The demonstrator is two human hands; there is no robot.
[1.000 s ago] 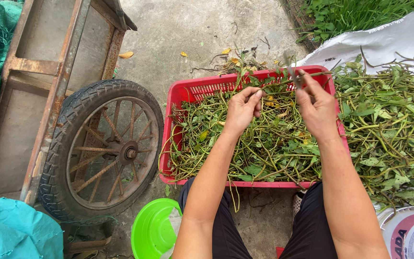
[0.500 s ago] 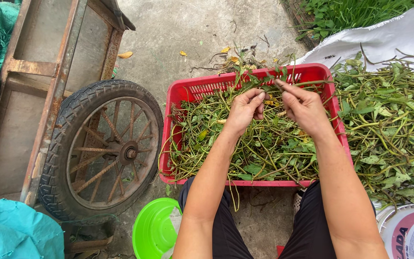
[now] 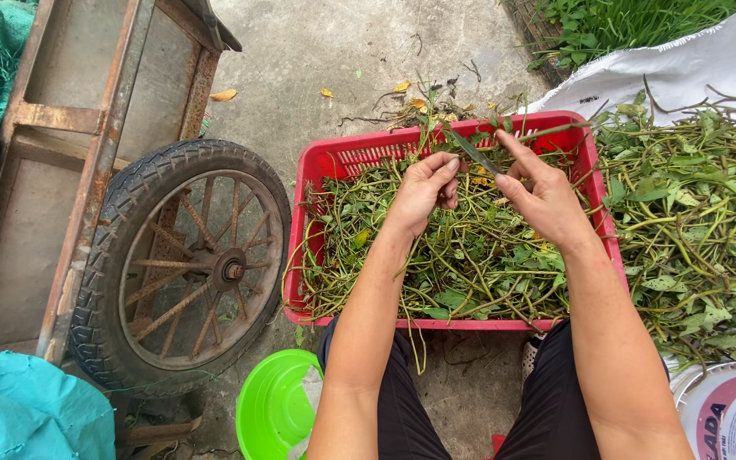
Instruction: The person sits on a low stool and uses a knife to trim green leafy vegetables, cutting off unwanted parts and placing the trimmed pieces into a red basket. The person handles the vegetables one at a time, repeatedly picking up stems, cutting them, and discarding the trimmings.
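Hands: left hand (image 3: 423,192) and right hand (image 3: 543,196) are pinching one green stem (image 3: 470,152) between them.
Crate: red crate (image 3: 317,170) is sitting underneath, catching greens.

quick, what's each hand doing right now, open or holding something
Left hand: closed, pinching one end of a green stem over the red crate.
Right hand: closed, pinching the same stem's other end.
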